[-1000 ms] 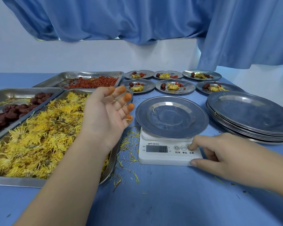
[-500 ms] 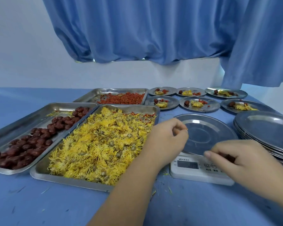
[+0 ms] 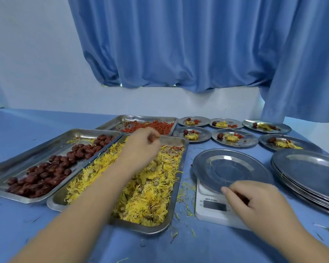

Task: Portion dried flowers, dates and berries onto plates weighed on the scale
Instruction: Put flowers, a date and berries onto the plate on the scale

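Three trays point(image 3: 80, 132) stood toward the table's point(image 3: 46, 118) left edge: one of dates point(image 3: 46, 173), one of flowers point(image 3: 144, 196), one of berries point(image 3: 156, 126). Six filled small plates point(image 3: 241, 141) lined the far edge. One empty plate point(image 3: 230, 168) sat on one scale point(image 3: 213, 205). The stacked plates point(image 3: 311, 171) by the right edge could not be counted.

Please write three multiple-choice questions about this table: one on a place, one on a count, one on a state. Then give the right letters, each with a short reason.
1. Where does the tray of yellow flowers lie?
A) farthest to the right
B) between the date tray and the scale
C) on top of the scale

2. How many small plates at the far side carry a portion?
A) three
B) six
C) nine

3. In what state is the plate on the scale?
A) heaped full
B) upside down
C) nearly bare

Answers:
1 B: the date tray is on its left and the scale on its right.
2 B: there are two rows of three small plates, each with a portion.
3 C: it shows bare metal with only a stray petal.
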Demonstrator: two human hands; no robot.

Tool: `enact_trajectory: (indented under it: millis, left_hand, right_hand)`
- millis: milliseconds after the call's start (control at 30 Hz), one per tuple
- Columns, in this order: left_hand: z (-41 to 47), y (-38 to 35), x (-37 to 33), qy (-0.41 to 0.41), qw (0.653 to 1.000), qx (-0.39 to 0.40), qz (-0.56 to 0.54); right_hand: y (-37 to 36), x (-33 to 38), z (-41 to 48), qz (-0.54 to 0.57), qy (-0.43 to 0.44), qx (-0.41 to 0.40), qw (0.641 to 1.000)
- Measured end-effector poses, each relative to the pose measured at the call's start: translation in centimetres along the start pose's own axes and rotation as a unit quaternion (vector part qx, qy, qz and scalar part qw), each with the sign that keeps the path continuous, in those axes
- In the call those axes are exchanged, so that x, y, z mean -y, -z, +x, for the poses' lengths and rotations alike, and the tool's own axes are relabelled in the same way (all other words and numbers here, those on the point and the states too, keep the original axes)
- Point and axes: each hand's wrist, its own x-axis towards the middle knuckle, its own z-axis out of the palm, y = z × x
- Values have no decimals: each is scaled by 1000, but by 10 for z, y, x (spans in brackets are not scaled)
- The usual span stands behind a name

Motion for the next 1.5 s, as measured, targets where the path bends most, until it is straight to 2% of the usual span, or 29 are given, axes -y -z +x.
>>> enact_trajectory:
  millis: [133, 233, 300, 467, 633, 867, 1067, 1233, 1367, 1500]
  left_hand:
    - [29, 41, 51, 74, 976, 141, 148]
    - [38, 48, 75, 75, 935, 224, 263]
    - [39, 46, 84, 74, 918, 247, 300]
    - [44, 41, 90, 56, 931, 220, 286]
    - [49, 45, 83, 31, 924, 202, 323]
    - [46, 43, 79, 34, 903, 257, 341]
    - [47, 49, 67, -14, 921, 212, 326]
    - [49, 52, 58, 10, 953, 182, 242]
    - [45, 42, 54, 16, 953, 197, 228]
    - [43, 32, 54, 14, 928, 261, 265]
  right_hand:
    - [0, 4, 3, 0, 23, -9, 1000]
    - [-1, 4, 2, 2, 33, 18, 999]
    - [-2, 3, 2, 9, 38, 31, 999]
    - [1, 3, 1, 24, 36, 32, 999]
    - [1, 2, 0, 26, 26, 36, 999]
    - [3, 2, 1, 38, 15, 37, 998]
    - [4, 4, 1, 36, 16, 35, 999]
    - [5, 6, 1, 35, 16, 39, 998]
    - [6, 8, 1, 37, 10, 46, 998]
    - [5, 7, 2, 40, 5, 55, 998]
